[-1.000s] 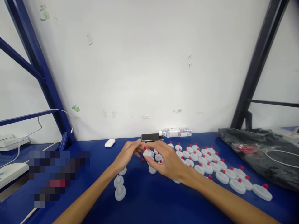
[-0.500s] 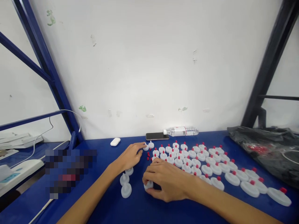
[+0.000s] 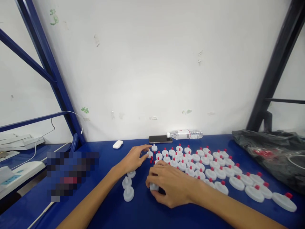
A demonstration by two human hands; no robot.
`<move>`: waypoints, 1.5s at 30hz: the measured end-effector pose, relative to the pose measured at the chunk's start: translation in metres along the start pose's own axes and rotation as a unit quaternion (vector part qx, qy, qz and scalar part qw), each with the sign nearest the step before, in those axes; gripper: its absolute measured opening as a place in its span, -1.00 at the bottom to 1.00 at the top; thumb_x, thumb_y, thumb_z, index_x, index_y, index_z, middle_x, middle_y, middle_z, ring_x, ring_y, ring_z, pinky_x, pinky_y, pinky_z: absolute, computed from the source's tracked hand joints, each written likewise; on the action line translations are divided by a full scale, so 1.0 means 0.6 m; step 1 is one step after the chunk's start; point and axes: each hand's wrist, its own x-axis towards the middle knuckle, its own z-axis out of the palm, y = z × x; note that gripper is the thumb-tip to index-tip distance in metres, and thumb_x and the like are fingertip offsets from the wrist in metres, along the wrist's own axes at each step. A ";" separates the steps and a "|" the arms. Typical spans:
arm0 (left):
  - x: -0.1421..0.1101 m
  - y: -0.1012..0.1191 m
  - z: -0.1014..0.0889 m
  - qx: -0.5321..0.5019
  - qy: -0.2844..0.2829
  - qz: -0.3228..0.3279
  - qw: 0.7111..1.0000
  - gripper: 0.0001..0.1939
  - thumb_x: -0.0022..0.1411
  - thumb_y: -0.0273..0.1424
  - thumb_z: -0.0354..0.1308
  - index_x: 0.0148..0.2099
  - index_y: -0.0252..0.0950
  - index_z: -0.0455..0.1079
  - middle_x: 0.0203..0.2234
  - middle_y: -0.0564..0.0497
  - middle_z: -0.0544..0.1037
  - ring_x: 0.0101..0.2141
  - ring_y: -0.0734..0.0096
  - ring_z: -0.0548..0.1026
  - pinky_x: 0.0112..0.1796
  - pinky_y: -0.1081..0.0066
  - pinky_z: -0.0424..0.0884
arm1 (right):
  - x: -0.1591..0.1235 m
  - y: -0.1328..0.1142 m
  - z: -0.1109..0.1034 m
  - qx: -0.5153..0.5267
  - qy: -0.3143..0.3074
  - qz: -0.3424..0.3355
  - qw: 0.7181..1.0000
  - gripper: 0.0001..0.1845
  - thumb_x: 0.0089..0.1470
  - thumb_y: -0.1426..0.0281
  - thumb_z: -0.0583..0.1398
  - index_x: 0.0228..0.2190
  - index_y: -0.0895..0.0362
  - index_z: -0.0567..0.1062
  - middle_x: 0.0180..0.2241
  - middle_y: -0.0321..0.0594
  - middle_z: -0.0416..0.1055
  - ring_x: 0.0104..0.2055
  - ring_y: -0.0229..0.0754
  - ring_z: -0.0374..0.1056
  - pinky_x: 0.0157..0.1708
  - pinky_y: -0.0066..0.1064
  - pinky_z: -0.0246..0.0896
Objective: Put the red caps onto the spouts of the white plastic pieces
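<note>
Many white round caps with red tips (image 3: pixel 215 170) lie in rows on the blue table (image 3: pixel 143 213). My right hand (image 3: pixel 169 183) is curled over a white cap (image 3: pixel 154 187) near the table's middle, its fingers closed on it. My left hand (image 3: pixel 134 157) reaches forward, fingertips pinching another white cap (image 3: pixel 149 154) at the left end of the rows. Three white caps without red tips (image 3: pixel 128 187) stand in a line just below my left wrist. Small loose red tips (image 3: pixel 151 161) lie between the hands.
A phone (image 3: pixel 160 139) and a lying water bottle (image 3: pixel 184 134) sit by the wall. A white earbud case (image 3: pixel 117 144) lies to the left. A black plastic bag (image 3: pixel 271 152) fills the right side. Blue frame posts stand at left, a dark post at right.
My right hand drew back from the far caps toward me and came down on a white cap. My left hand stayed forward and closed on a cap. The view shifted slightly.
</note>
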 end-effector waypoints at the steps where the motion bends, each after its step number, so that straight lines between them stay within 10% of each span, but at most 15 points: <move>1: 0.001 -0.001 0.000 0.003 0.000 -0.005 1.000 -0.65 0.41 -0.27 0.18 0.17 -0.27 0.39 0.04 -0.11 0.52 -0.04 0.20 0.55 -0.03 0.07 0.51 | 0.000 0.001 0.001 -0.003 -0.001 0.001 1.000 -0.82 0.13 0.38 0.24 -0.19 0.07 0.57 -0.24 -0.24 0.53 -0.20 -0.16 0.43 0.08 -0.27 0.20; 7: 0.004 0.000 -0.003 0.013 0.004 -0.023 1.000 -0.75 0.40 -0.26 0.19 0.02 -0.30 0.46 -0.06 -0.06 0.57 -0.13 0.28 0.57 -0.09 0.15 0.53 | 0.001 0.005 -0.007 -0.017 0.005 0.000 1.000 -0.85 0.17 0.29 0.26 -0.23 0.07 0.56 -0.27 -0.25 0.53 -0.19 -0.14 0.43 0.13 -0.18 0.15; 16: 0.004 0.043 -0.029 -0.105 0.036 -0.022 0.994 -0.74 0.41 -0.22 0.17 -0.04 -0.32 0.47 -0.15 -0.03 0.59 -0.19 0.31 0.59 -0.14 0.19 0.54 | 0.014 0.038 -0.018 -0.051 0.230 0.134 0.963 -0.65 0.30 0.34 0.19 0.09 0.09 0.40 0.02 -0.06 0.52 0.04 0.07 0.43 0.03 -0.05 0.25; 34: -0.009 0.042 0.014 0.127 -0.064 -0.042 0.989 -0.75 0.38 -0.25 0.21 0.00 -0.29 0.47 -0.07 -0.06 0.57 -0.11 0.26 0.56 -0.08 0.14 0.52 | 0.014 0.050 -0.015 -0.078 0.281 0.144 0.946 -0.76 0.22 0.44 0.21 -0.06 0.08 0.51 -0.10 -0.14 0.61 -0.07 0.00 0.51 0.02 -0.08 0.23; 45: -0.006 0.043 0.008 0.091 -0.025 -0.049 0.994 -0.77 0.40 -0.26 0.19 -0.01 -0.29 0.47 -0.11 -0.05 0.58 -0.17 0.31 0.57 -0.12 0.19 0.53 | 0.012 0.056 -0.011 -0.077 0.249 0.146 0.954 -0.75 0.23 0.45 0.19 -0.05 0.10 0.52 -0.15 -0.13 0.62 -0.11 0.02 0.50 0.03 -0.06 0.20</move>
